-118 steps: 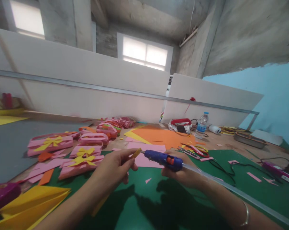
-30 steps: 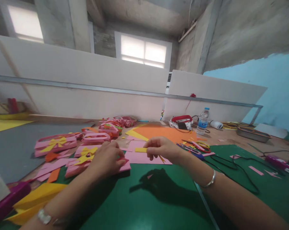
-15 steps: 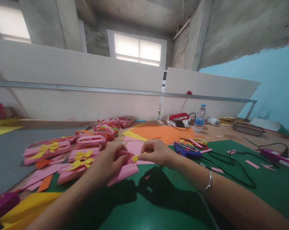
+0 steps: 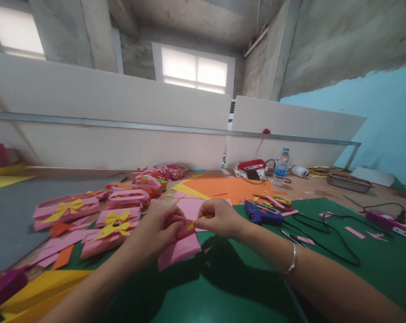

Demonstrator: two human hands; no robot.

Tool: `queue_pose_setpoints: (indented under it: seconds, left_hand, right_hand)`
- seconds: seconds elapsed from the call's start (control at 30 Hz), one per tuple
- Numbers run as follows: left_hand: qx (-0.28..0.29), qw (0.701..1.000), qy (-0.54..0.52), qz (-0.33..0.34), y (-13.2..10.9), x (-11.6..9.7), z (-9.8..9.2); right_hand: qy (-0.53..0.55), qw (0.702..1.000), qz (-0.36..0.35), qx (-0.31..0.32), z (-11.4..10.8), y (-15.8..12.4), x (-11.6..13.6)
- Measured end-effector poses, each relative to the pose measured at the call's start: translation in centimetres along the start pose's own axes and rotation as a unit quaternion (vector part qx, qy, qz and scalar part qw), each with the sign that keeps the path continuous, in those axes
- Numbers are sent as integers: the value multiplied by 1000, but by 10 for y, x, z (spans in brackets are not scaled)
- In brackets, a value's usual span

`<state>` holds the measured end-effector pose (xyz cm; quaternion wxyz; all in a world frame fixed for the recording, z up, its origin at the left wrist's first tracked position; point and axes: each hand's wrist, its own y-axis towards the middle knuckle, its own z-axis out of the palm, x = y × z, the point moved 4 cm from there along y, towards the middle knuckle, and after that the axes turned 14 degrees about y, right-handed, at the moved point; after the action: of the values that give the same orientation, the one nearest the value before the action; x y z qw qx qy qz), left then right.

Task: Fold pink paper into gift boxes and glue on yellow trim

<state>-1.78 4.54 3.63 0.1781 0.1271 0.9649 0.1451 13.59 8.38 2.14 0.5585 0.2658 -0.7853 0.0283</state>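
My left hand (image 4: 164,226) is closed on a folded pink paper piece (image 4: 180,252), held above the green cutting mat (image 4: 223,291). At the top of that piece, by my left fingertips, a bit of yellow paper (image 4: 190,226) shows. My right hand (image 4: 219,218) pinches the yellow paper's right end between thumb and forefinger. How the yellow bit joins the pink piece is hidden by my fingers. Behind both hands lies a flat pink sheet (image 4: 189,207). To the left are pink paper bags (image 4: 104,244) with yellow bows (image 4: 114,224).
Right of my hands lie a blue glue gun (image 4: 261,216) with its black cord, scissors (image 4: 283,204) and pink scraps. An orange sheet (image 4: 230,186), a water bottle (image 4: 281,167) and a metal tray (image 4: 349,181) stand or lie farther back. A purple power strip (image 4: 391,224) is at right.
The pink piece has shifted slightly right and lower, and its front face shows more. My left hand has moved a little with it; my right hand keeps its pinch on the yellow paper.
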Motion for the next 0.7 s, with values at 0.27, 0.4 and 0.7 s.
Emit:
queue_pose_setpoints:
  seconds: [0.27,0.4,0.7]
  left_hand:
    - [42,987,-148,-57,-2,-2,8]
    - [35,989,-138,-51,0,-4,10]
    - [0,994,-80,-69,-1,-3,14]
  right_hand:
    - [-39,999,-22,22,3,-3,5]
    - [-52,998,-28,20,3,-4,6]
    - [-86,995,-32,46,6,-6,6]
